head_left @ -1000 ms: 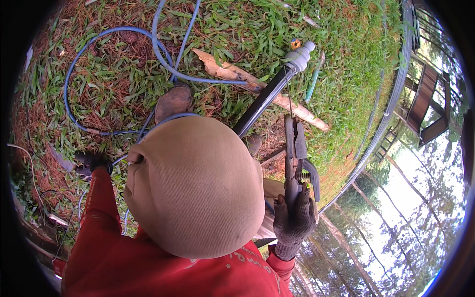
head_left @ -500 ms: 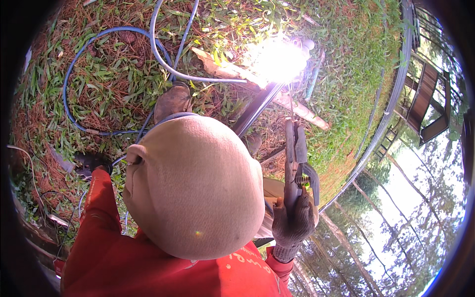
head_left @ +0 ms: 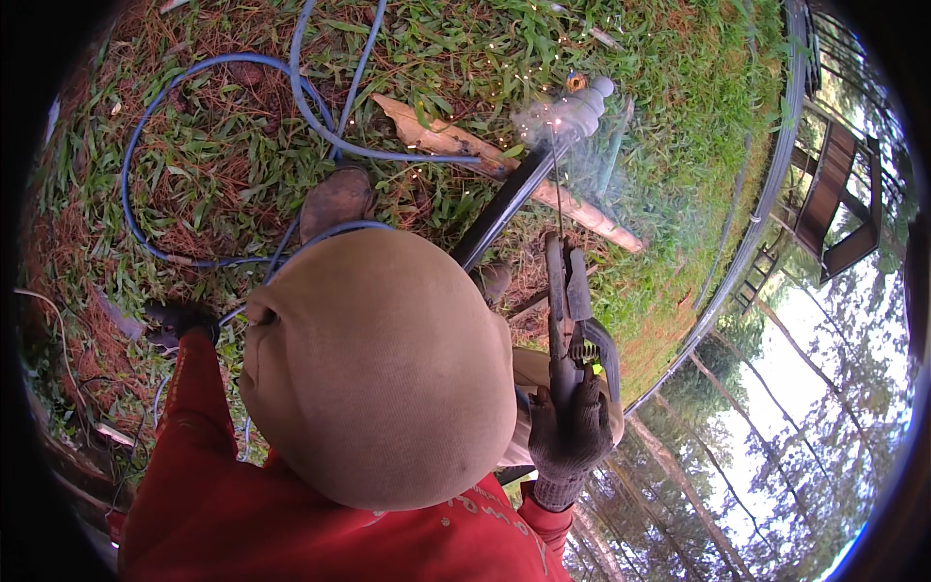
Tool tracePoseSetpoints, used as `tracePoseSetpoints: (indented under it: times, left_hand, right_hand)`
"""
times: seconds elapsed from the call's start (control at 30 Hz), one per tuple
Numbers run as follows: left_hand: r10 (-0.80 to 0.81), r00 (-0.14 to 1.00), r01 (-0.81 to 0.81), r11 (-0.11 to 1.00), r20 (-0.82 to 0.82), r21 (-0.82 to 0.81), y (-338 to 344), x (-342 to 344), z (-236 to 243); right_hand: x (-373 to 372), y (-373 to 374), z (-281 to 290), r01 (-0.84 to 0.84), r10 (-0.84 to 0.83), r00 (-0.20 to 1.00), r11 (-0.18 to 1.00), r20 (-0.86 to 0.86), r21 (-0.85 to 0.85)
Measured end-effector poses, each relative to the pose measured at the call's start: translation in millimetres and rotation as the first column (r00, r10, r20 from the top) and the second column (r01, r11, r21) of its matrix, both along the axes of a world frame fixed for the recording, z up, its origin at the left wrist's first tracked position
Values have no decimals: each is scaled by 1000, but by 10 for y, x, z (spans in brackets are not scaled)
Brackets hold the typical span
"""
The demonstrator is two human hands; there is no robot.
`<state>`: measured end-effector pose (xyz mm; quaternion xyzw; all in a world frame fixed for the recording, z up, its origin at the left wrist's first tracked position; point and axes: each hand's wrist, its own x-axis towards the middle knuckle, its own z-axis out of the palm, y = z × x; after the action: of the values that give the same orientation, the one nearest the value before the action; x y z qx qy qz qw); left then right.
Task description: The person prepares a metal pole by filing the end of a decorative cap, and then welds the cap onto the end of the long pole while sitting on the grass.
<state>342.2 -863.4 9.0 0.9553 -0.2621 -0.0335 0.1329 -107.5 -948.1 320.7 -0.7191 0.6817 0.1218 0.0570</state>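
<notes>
My right hand (head_left: 572,432), in a dark knitted glove, grips a welding electrode holder (head_left: 567,325) with worn jaws and a spring. From its jaws a thin welding rod (head_left: 557,189) reaches up to the end of a black metal tube (head_left: 502,211). There, small sparks and smoke surround a pale, rounded, stepped piece (head_left: 582,109). At far left, my left hand (head_left: 182,318) wears a dark glove and is low near the grass; its fingers are too dark to make out. A large beige cloth-covered dome (head_left: 378,369) hides the middle.
A pale wooden strip (head_left: 596,215) lies beneath the tube on the grass. Blue hose (head_left: 131,160) loops across the left and top. A brown boot (head_left: 335,202) stands beside it. Beyond the curved grey edge (head_left: 766,209) are trees and a brown wooden structure (head_left: 832,194).
The blinding white arc at the tube's end has gone out, leaving sparks and smoke. The electrode holder has shifted slightly left and down. My left hand stays where it was.
</notes>
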Motion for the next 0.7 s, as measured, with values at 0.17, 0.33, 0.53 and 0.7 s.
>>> tracePoseSetpoints:
  times: [0.17,0.33,0.53,0.7]
  left_hand:
    - [-221,975,220,975,-36,-34,-352,-207,352]
    - [-482,875,480,876,-58,-43,-650,-709,932]
    - [-748,662,749,662,-43,4,-755,-1577,1520]
    - [-837,547,832,545,12,104,-734,-2059,1792]
  right_hand:
    - [35,-7,-30,70,-70,998,996,12,-48]
    - [74,-62,-16,100,-97,993,994,67,-37]
    - [73,-55,-62,61,-60,998,997,12,-56]
    - [66,-73,-80,99,-95,993,993,65,-58]
